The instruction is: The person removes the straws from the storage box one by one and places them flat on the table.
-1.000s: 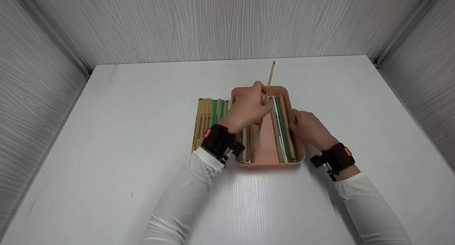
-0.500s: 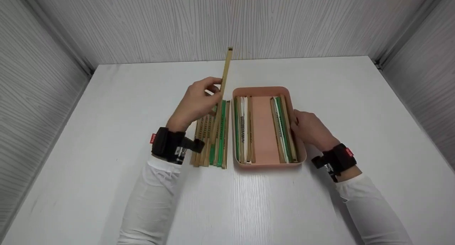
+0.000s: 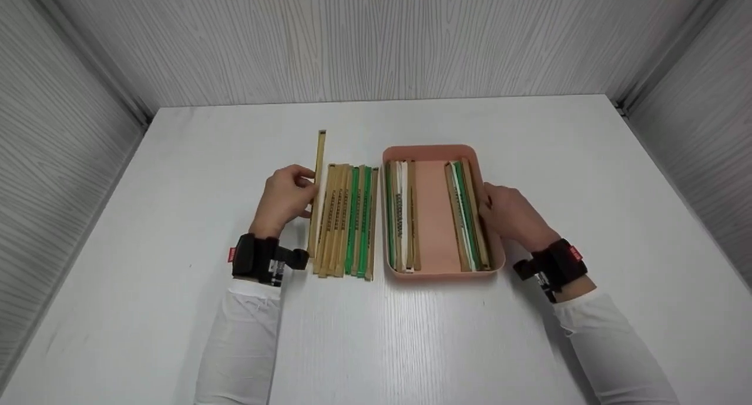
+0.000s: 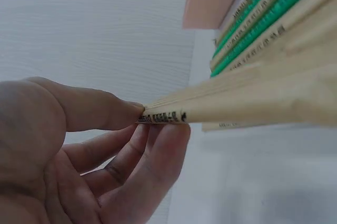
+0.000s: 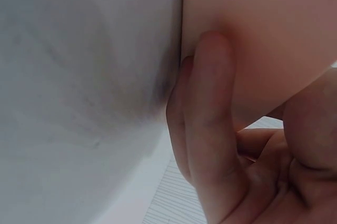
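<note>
At the left end of a row of wrapped sticks, my left hand [image 3: 286, 197] pinches a long, thin, tan paper-wrapped stick [image 3: 320, 152] between thumb and fingers. The left wrist view shows dark print on its wrapper [image 4: 166, 116]. Tan and green wrapped sticks [image 3: 343, 223] lie side by side to the right of that hand. A pink rectangular box [image 3: 432, 274] holds one group of wrapped sticks along its left wall [image 3: 404, 217] and another along its right wall [image 3: 466, 217]. My right hand [image 3: 514, 215] grips the box's right wall, with fingers [image 5: 210, 98] against the outside.
The box stands on a white table [image 3: 446, 340], just right of the loose row. Grey wood-grain panels enclose the table at the back [image 3: 376, 40], left [image 3: 53, 129] and right [image 3: 699, 111].
My left hand has moved left from over the box, past the row, to the row's left end, still pinching a tan stick. My right hand has stayed on the box.
</note>
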A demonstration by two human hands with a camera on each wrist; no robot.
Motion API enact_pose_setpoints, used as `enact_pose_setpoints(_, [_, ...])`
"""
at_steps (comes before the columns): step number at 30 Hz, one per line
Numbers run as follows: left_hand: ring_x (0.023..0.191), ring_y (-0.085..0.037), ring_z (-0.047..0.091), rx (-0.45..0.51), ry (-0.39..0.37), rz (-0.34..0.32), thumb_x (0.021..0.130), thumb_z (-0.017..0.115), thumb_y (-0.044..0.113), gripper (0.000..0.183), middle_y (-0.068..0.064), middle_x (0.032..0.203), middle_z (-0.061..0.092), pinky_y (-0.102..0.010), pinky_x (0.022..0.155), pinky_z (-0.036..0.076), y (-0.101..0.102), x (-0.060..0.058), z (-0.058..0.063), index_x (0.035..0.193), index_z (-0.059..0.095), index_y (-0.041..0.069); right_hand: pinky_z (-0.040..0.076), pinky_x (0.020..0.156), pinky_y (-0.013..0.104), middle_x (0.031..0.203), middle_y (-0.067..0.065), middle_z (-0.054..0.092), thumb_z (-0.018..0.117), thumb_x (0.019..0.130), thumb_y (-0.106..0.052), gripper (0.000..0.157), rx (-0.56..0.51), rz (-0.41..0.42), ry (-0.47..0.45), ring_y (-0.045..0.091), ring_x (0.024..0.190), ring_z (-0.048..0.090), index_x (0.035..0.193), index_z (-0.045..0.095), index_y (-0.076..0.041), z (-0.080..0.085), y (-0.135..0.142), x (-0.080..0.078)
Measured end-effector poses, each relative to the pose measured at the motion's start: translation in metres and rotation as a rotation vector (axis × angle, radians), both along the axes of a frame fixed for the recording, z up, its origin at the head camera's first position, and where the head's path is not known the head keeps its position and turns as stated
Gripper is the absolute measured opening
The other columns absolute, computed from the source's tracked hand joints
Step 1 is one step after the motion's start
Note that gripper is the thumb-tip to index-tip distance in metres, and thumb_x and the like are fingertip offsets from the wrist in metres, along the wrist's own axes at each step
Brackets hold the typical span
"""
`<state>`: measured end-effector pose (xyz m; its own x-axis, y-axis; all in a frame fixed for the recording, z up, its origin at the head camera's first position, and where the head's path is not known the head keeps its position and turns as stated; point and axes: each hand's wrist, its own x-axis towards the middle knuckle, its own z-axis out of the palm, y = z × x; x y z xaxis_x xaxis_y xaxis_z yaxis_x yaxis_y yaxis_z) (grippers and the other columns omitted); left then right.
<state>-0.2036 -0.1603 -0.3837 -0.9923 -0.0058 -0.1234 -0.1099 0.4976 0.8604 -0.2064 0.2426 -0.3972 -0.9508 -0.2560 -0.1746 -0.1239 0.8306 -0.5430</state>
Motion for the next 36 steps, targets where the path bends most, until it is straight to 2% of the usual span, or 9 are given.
enact_pose_setpoints(5, [0.096,-0.030,0.068,-0.120,-0.050,-0.009,0.097,0.052,0.012,0.044,-0.023,0.122,0.064,-0.030,0.065,0.060,-0.007,0.000,-0.010,0.136,0.060,-0.006,0.049,0.058,0.033,0.090,0.012,0.058,0.041,0.110,-0.015,0.020,-0.004,-0.009,0.007,0.022,0.075,0.060,0.111,0.057,-0.003,0.000,0.000,0.000])
enact_pose_setpoints(10, [0.094,-0.029,0.065,-0.231,-0.072,-0.033,0.095,0.051,0.010,0.041,-0.025,0.121,0.068,-0.032,0.070,0.052,-0.005,0.000,-0.016,0.130,0.064,-0.009,0.049,0.058,0.033,0.090,0.012,0.058,0.041,0.110,-0.014,0.020,-0.001,-0.002,0.012,0.022,0.075,0.060,0.112,0.058,-0.002,0.001,-0.001,-0.001])
enact_pose_setpoints(15, [0.087,-0.027,0.064,-0.249,-0.068,-0.033,0.094,0.052,0.006,0.040,-0.023,0.114,0.067,-0.031,0.066,0.053,-0.001,0.000,-0.021,0.129,0.062,-0.010,0.050,0.058,0.032,0.091,0.011,0.059,0.041,0.110,-0.015,0.021,-0.013,-0.004,-0.001,0.022,0.075,0.061,0.113,0.058,-0.003,0.001,-0.002,-0.002])
enact_pose_setpoints(21, [0.082,-0.025,0.065,-0.249,-0.056,-0.035,0.092,0.051,0.002,0.041,-0.021,0.111,0.067,-0.029,0.060,0.053,0.002,0.002,-0.022,0.130,0.062,-0.009,0.047,0.059,0.032,0.087,0.010,0.055,0.040,0.110,-0.014,0.019,0.006,0.005,0.020,0.022,0.075,0.058,0.105,0.055,-0.003,0.000,-0.002,-0.002])
enact_pose_setpoints(36, [0.089,-0.027,0.066,-0.260,-0.089,-0.037,0.093,0.055,0.005,0.040,-0.019,0.112,0.067,-0.031,0.064,0.055,0.008,0.003,-0.020,0.131,0.062,-0.008,0.049,0.059,0.033,0.087,0.010,0.056,0.039,0.111,-0.017,0.023,-0.023,-0.006,0.005,0.021,0.072,0.059,0.107,0.057,-0.004,-0.001,0.000,0.001])
